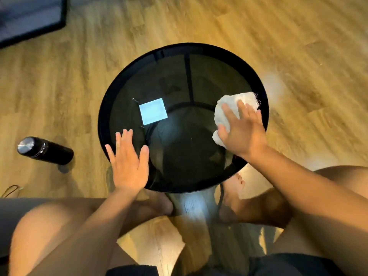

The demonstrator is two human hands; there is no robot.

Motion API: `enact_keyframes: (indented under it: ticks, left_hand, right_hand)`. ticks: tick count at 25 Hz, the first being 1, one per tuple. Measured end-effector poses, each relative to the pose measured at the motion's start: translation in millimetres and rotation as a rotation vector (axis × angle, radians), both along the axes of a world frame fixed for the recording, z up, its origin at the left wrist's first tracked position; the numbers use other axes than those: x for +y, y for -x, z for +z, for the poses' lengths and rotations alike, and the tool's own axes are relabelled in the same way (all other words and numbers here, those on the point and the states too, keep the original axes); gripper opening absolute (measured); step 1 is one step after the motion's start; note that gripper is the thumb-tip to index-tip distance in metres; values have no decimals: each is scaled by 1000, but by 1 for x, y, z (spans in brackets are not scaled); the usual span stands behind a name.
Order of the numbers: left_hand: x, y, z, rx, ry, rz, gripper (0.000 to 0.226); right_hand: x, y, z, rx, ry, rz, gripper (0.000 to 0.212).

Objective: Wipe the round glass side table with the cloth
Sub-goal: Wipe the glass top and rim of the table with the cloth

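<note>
Glass side table (pixel 111 108), round and dark with a black rim, stands between the seated person's bare knees on the wood floor, and the wiping is under way on its right side. Nearest the person, the left hand (pixel 127 162) is spread open and flat, grasping nothing, over the near-left rim; whether it presses the glass or hovers just above I cannot tell, but it would do well to bear down there and steady the top. A little further out, the right hand (pixel 242 130) lies palm-down on the white cloth (pixel 231 105), fingers splayed, pinning it to the glass by the right rim without clenching. From where I stand, the good way on looks like long overlapping sweeps leftward across the centre, cloth kept bunched under the palm so its frayed edge does not trail. A bright square reflection (pixel 153 111) sits left of centre. Off on the floor to the left lies a black flask (pixel 45 150).
</note>
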State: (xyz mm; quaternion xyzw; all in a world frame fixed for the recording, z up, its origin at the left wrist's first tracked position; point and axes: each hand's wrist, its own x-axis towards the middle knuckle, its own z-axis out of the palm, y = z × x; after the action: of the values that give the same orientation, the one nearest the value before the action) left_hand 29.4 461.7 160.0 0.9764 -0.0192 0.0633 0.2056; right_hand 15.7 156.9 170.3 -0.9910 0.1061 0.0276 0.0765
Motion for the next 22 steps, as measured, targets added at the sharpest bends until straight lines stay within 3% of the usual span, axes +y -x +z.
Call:
enact_keyframes:
  ticks: [3, 5, 9, 15, 18, 20, 22]
  left_hand:
    - [1, 3, 2, 35, -29, 0, 66]
    - [1, 2, 4, 50, -39, 2, 67]
    - [-3, 4, 7, 51, 20, 12, 67]
    - [-3, 5, 8, 79, 24, 9, 68]
    - [-5, 4, 10, 96, 30, 8, 71]
    - [-4, 2, 9, 103, 11, 11, 70]
    - [-5, 3, 8, 95, -6, 17, 68]
  right_hand:
    - [-51, -56, 4, -46, -112, -26, 54]
    - [-72, -86, 7, -58, -77, -18, 54]
    - [-57, -77, 16, -81, -159, 12, 58]
    - [124, 52, 18, -119, -525, 494, 34]
    - [111, 42, 17, -115, -554, 666, 44]
    - [56, 2, 9, -155, -495, 446, 45]
    - [-20, -50, 5, -227, -301, 162, 41]
